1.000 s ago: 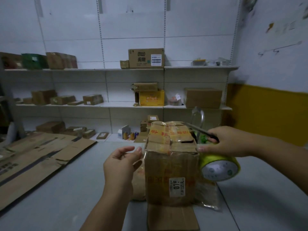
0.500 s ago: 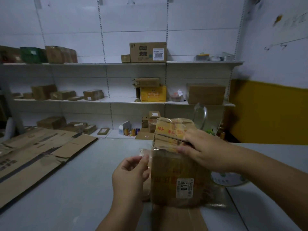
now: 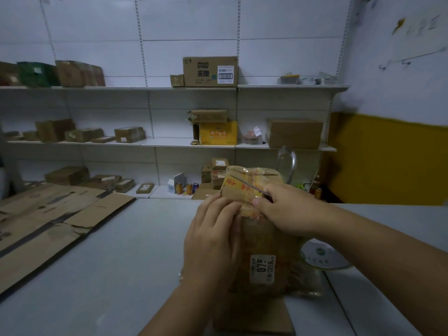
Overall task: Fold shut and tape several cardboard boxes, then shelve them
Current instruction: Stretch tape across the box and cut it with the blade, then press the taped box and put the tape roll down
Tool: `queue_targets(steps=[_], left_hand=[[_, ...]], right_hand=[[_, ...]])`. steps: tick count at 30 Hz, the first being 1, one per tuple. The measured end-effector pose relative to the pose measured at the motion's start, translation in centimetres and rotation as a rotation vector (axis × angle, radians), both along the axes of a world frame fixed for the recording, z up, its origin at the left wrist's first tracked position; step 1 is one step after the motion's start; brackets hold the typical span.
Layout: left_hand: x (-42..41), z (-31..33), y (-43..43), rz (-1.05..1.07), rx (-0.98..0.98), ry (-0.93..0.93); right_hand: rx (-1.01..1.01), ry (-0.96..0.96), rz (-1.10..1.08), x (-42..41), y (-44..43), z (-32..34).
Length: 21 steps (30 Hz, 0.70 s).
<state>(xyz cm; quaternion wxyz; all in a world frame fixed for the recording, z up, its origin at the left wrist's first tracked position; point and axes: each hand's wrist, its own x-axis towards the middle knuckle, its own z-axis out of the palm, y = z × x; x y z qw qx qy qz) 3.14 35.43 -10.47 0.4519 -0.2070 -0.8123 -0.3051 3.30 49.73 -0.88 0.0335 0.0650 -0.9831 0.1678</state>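
the box (image 3: 266, 241) stands upright on the surface (image 3: 121, 251) right in front of the person, with clear tape (image 3: 254, 172) already laid over its top. the left hand (image 3: 213, 241) lies against the upper left side, grip wide, fingers fairly straight and pressing on the cardboard, holding nothing. the right hand (image 3: 288, 209) rests on the top right corner, its grip closed round a thin tool (image 3: 244, 182) that slants across the lid; i can't tell if it's a knife or scissors. the tape roll (image 3: 322, 255) sits on the surface just beside the box, to the right. this looks to me like smoothing the tape down. to do it well, i'd rub firmly from the top edge down the side so no loose corner is left, brace the box against tipping, and point that blade away from the pressing fingers. the shelves (image 3: 169, 141) stand beyond.
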Motion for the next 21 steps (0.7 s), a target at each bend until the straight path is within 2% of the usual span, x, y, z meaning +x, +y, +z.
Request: queue_targets(steps=[6, 12, 18, 19, 21], left_hand=[[0.1, -1.4, 1.3, -0.187, 0.278, -0.198], [1.0, -1.1, 2.4, -0.415, 0.722, -0.429], [1.6, -1.0, 2.6, -0.337, 0.774, -0.503], [1.5, -1.3, 2.6, -0.327, 0.784, -0.511], [1.2, -1.7, 2.5, -0.356, 0.823, -0.538]], right_hand=[[0.123, 0.352, -0.065, 0.4, -1.3, -2.1], [0.136, 0.203, -0.119, -0.6, -1.2, -1.9], [0.096, 0.104, -0.135, -1.6, -1.9, -1.2], [0.064, 0.076, -0.104, -1.5, -1.8, -0.9], [-0.133, 0.010, -0.025, -1.4, -0.9, 0.2]])
